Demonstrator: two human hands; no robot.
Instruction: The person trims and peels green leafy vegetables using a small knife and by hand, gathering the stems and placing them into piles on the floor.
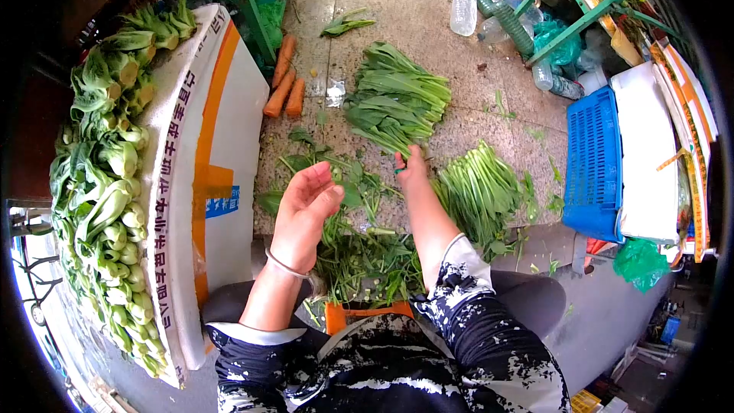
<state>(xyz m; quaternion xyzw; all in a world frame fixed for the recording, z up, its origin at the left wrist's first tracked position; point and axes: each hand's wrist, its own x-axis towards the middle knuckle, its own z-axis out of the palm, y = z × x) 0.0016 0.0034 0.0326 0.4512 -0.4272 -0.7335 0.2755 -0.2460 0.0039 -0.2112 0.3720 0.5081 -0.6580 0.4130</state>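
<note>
The leafy bunch [397, 95] lies on the speckled ground slab [466, 118], just beyond the person's hands, its leaves fanned to the left and its paler stems to the right.

Nearest the body, an orange object [336, 317], perhaps a stool, shows between the knees. Past it spreads a heap of loose stems and leaves [367, 264], probably trimmings. Above the heap's left side hangs the left hand [302, 210], a bangle on its wrist; its fingers are loosely bent, the thumb a little apart, and they hold nothing visible. To the right, beside the other forearm, lies a second bunch [480, 187], stems pointing away from the person.

The right hand [413, 164] reaches farther, at the near end of the leafy bunch. Its fingers are partly hidden, so whether they grip a stalk cannot be told.

The step in hand appears to be sorting and piling greens; the next move seems to call for keeping the stems aligned while the free hand takes up loose stalks.

Farther off, carrots [284, 80] lie left of the leafy bunch, and a stray green sprig [348, 24] lies beyond.
</note>
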